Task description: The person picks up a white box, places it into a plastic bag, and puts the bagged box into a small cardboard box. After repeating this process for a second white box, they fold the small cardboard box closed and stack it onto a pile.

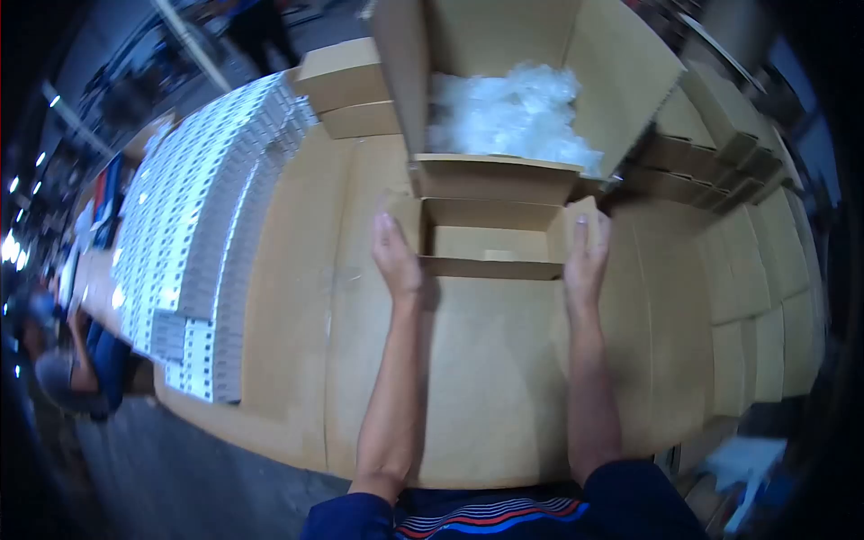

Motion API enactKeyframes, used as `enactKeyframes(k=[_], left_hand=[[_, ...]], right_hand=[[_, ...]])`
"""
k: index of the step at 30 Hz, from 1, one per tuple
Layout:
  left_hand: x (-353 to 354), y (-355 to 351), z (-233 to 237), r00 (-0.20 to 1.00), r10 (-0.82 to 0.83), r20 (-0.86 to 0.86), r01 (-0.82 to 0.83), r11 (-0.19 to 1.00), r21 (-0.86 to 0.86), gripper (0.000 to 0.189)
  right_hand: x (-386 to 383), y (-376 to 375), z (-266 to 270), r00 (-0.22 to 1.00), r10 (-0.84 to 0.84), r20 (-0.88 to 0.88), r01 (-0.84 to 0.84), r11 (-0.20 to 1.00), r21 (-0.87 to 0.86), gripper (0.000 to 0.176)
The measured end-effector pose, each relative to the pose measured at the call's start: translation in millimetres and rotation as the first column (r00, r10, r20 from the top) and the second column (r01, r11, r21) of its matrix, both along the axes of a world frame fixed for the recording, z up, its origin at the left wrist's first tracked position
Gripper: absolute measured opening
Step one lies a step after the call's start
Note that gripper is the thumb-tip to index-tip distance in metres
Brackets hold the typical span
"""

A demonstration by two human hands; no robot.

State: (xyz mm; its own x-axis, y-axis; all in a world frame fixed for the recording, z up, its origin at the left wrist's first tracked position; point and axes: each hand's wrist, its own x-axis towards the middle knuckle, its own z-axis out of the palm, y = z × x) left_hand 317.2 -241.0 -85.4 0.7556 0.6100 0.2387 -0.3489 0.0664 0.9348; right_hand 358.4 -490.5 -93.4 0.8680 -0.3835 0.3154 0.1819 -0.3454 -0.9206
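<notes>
A small brown cardboard box [490,268] stands on the cardboard-covered table, its top uncovered and its flaps raised at the back and both ends. Gripping its left end flap is my left hand [396,256], closed with the thumb on top. My right hand [587,256] is closed in the same way around the right end flap. Inside the box I see bare cardboard and a small pale patch near the front wall. Just behind it, a large open carton [630,85] holds a heap of clear crumpled plastic [513,112].
Stacked white boxes with dark marks [193,216] line the table's left side. Folded brown cardboard [756,270] is piled along the right. Closed brown boxes [346,85] stand at the back left. Another person [76,369] is at the far left.
</notes>
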Motion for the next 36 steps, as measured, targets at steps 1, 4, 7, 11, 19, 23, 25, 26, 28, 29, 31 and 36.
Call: enactKeyframes(k=[1, 4, 7, 11, 19, 23, 25, 26, 28, 29, 31, 36], left_hand=[[-4, 2, 2, 1.000, -0.003, 0.000, 0.003, 0.990, 0.138, 0.055], [-46, 17, 35, 1.000, -0.023, 0.001, 0.020, 0.906, 0.423, 0.070], [-126, 37, 67, 0.997, 0.071, -0.022, -0.035, 0.709, 0.704, 0.062], [-214, 111, 87, 0.938, 0.346, 0.025, -0.226, 0.553, 0.802, 0.048], [-264, 270, 101, 0.805, 0.582, 0.114, -0.244, 0.150, 0.958, 0.050], [-252, 291, 99, 0.829, 0.559, 0.033, -0.099, 0.087, 0.991, 0.057], [-250, 294, 93, 0.818, 0.574, 0.027, -0.068, 0.049, 0.996, 0.061], [-250, 295, 91, 0.815, 0.579, 0.039, -0.074, 0.037, 0.997, 0.061], [-246, 302, 84, 0.812, 0.569, 0.128, -0.150, -0.007, 0.989, 0.062], [-246, 305, 81, 0.808, 0.572, 0.143, -0.155, -0.028, 0.988, 0.062], [-243, 310, 78, 0.801, 0.573, 0.175, -0.164, -0.072, 0.984, 0.060], [-240, 309, 83, 0.786, 0.586, 0.199, -0.189, -0.080, 0.979, 0.046]], right_hand=[[1, -3, -4, 0.996, 0.000, 0.088, 0.009, 0.995, -0.099, 0.036], [-20, 10, 33, 0.969, 0.065, 0.239, -0.020, 0.982, -0.187, 0.051], [-71, 41, 77, 0.908, 0.068, 0.414, 0.058, 0.957, -0.284, 0.049], [-121, 140, 99, 0.681, 0.694, 0.233, -0.626, 0.717, -0.307, 0.045], [-131, 368, 98, 0.138, 0.988, 0.074, -0.628, 0.145, -0.765, 0.055], [-123, 424, 106, 0.177, 0.977, 0.119, -0.514, 0.195, -0.835, 0.060], [-119, 437, 105, 0.207, 0.976, 0.067, -0.475, 0.161, -0.865, 0.061], [-115, 440, 98, 0.219, 0.975, 0.047, -0.453, 0.145, -0.880, 0.061], [-111, 442, 93, 0.211, 0.975, 0.064, -0.456, 0.156, -0.876, 0.060], [-111, 443, 90, 0.204, 0.976, 0.070, -0.461, 0.159, -0.873, 0.060], [-111, 443, 91, 0.206, 0.976, 0.066, -0.465, 0.157, -0.871, 0.061], [-113, 441, 93, 0.212, 0.976, 0.050, -0.499, 0.152, -0.853, 0.066]])
